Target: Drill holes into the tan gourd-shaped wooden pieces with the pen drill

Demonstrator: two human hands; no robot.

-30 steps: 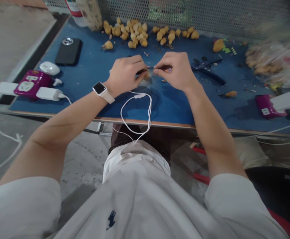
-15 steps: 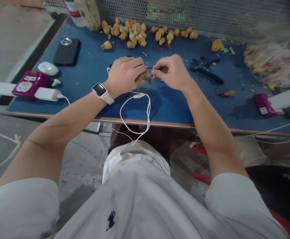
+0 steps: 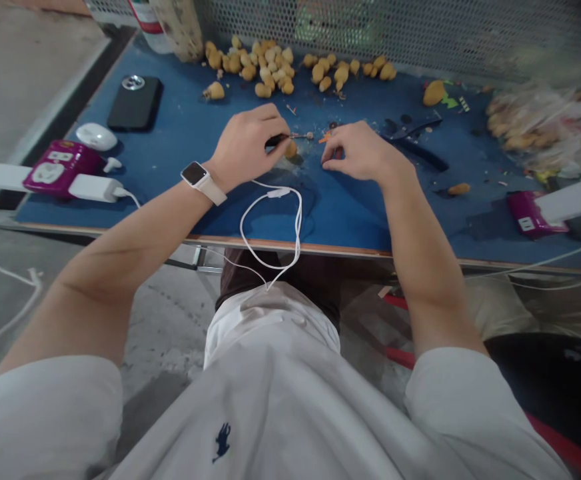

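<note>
My left hand (image 3: 253, 143), with a pale-strapped watch on its wrist, is closed around a thin dark rod (image 3: 298, 137). The rod points right and ends in a small pale tip. Just below its fingertips is a small yellow-brown piece (image 3: 290, 150); whether the hand touches it I cannot tell. Across a short gap, my right hand (image 3: 360, 150) rests low over the blue table with curled fingers. A small orange piece (image 3: 324, 138) shows beside its fingertips, and what the fingers hold is hidden. A looped white cable (image 3: 298, 220) runs out from beneath the left wrist.
Several yellow-brown gourd-like pieces (image 3: 270, 63) line the back by a mesh panel. Dark-handled pliers (image 3: 423, 152) lie right of my right hand. A phone (image 3: 135, 107) and purple power adapter (image 3: 58, 170) are left; a plastic bag (image 3: 545, 123) and another adapter (image 3: 533, 215) are right.
My hands have moved apart; the right one shifted right and slightly down. The rod's tip and the yellow-brown piece by the left fingers now show more plainly, as does the orange piece.
</note>
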